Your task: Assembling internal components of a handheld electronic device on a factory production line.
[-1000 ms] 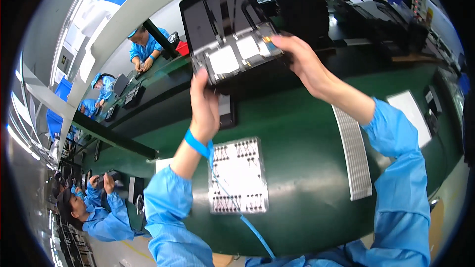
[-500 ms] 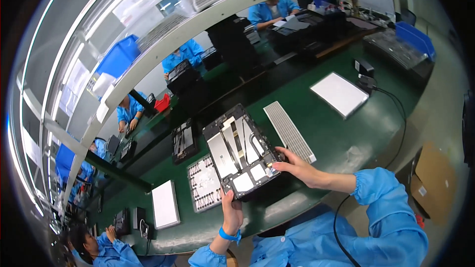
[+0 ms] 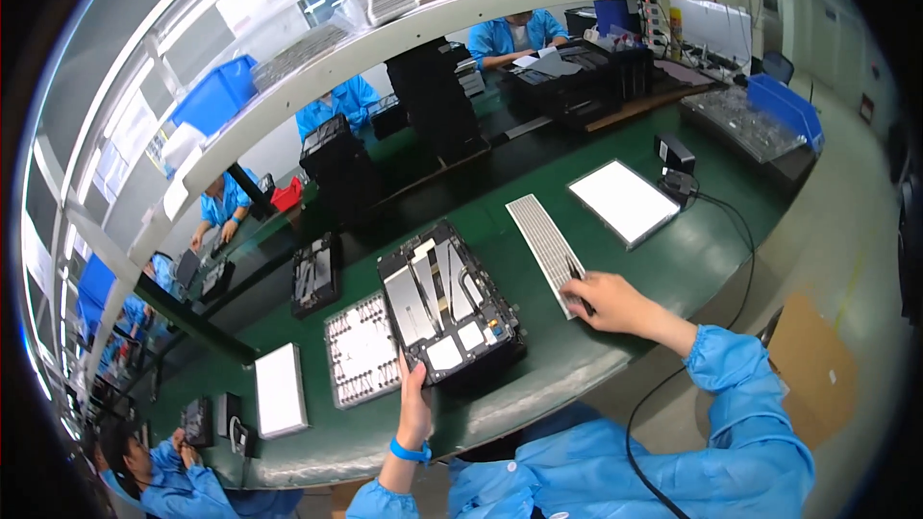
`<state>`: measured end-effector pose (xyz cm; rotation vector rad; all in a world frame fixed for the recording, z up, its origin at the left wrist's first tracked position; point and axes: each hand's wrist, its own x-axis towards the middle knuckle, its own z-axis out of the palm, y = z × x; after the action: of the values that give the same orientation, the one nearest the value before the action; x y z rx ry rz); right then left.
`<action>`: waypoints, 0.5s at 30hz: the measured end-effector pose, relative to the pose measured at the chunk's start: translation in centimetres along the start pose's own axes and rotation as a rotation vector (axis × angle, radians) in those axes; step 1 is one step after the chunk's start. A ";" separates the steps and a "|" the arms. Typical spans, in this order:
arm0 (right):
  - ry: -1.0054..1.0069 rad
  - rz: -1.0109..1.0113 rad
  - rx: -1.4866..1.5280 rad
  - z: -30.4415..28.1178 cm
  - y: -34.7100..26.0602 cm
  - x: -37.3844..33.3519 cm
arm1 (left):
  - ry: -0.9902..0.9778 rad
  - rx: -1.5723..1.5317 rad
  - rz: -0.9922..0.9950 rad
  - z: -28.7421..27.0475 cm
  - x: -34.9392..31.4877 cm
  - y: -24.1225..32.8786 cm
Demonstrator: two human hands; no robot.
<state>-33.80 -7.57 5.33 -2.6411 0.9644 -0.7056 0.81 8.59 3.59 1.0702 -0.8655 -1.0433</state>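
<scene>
My left hand (image 3: 413, 404) grips the near left corner of a thick black stack (image 3: 481, 284), with its thumb on top. Long flat silver pieces (image 3: 411, 305) and white rectangular patches lie on the upper face of that stack. Over the near end of a narrow, pale ribbed strip (image 3: 538, 240), my right hand (image 3: 615, 303) is closed on a slim dark tool (image 3: 574, 269); its exact kind is too small to tell. A tray of small dark-tipped parts (image 3: 361, 351) sits just left of the stack, partly covered by it.
On the green bench lie a white lit panel (image 3: 625, 202) at right and another white panel (image 3: 280, 390) at left. Black adapters (image 3: 677, 183) trail cables off the right edge. A smaller black tray (image 3: 315, 274) stands behind. An overhead shelf (image 3: 385, 38) crosses above; co-workers sit beyond and at left.
My right hand has left the stack's right side and moved right to the ribbed strip, where it now holds a slim dark tool. The stack is tilted less and sits lower, still in my left hand.
</scene>
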 end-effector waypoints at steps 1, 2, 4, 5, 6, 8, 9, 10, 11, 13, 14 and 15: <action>0.080 -0.050 -0.085 -0.4 0.0 0.8 | -0.015 -0.001 -0.004 0.0 0.2 0.0; 0.061 -0.087 -0.197 -0.7 0.5 2.2 | -0.032 0.001 -0.007 0.1 0.3 0.2; 0.124 -0.054 -0.082 -0.4 -0.3 6.6 | 0.016 -0.009 -0.072 0.8 0.1 0.5; 0.183 -0.048 0.150 0.5 -1.4 9.3 | 0.058 -0.084 -0.011 1.6 -0.3 0.6; 0.160 -0.024 0.331 2.8 0.2 12.1 | 0.084 -0.155 0.048 2.5 -0.6 0.5; 0.005 0.071 0.519 7.7 3.6 17.8 | 0.170 -0.196 0.095 3.6 -2.7 -0.9; 0.002 0.047 0.477 9.5 3.6 19.5 | 0.238 -0.282 0.113 4.3 -4.6 -1.9; 0.014 0.037 0.430 10.9 3.9 20.7 | 0.195 -0.420 0.042 6.1 -6.6 -1.2; 0.038 -0.034 0.597 12.6 4.8 21.9 | 0.184 -0.566 -0.060 7.0 -8.2 -1.7; 0.004 -0.096 0.754 14.1 6.8 23.0 | 0.041 -0.531 0.000 8.2 -10.1 -3.9; -0.060 -0.098 0.761 12.8 5.7 22.4 | -0.001 -0.435 0.074 8.9 -10.7 -4.4; -0.067 -0.107 0.725 12.9 5.8 22.7 | -0.030 -0.319 0.083 9.0 -10.8 -4.3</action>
<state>-15.21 -26.06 0.18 -2.0594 0.4270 -0.7964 -11.65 15.93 1.13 0.7468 -0.7312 -1.0876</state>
